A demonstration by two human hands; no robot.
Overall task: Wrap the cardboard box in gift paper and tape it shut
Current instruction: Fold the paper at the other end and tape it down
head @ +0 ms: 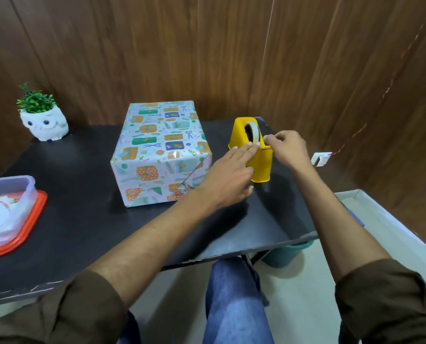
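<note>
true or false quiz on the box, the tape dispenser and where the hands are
1. The box is already covered in patterned gift paper. True.
2. The tape dispenser is red. False: it is yellow.
3. The left hand lies flat on top of the box. False: its straight fingers rest on the tape dispenser.
4. The right hand pinches the tape at the dispenser. True.
5. The owl planter stands right of the dispenser. False: it stands at the far left corner of the table.
</note>
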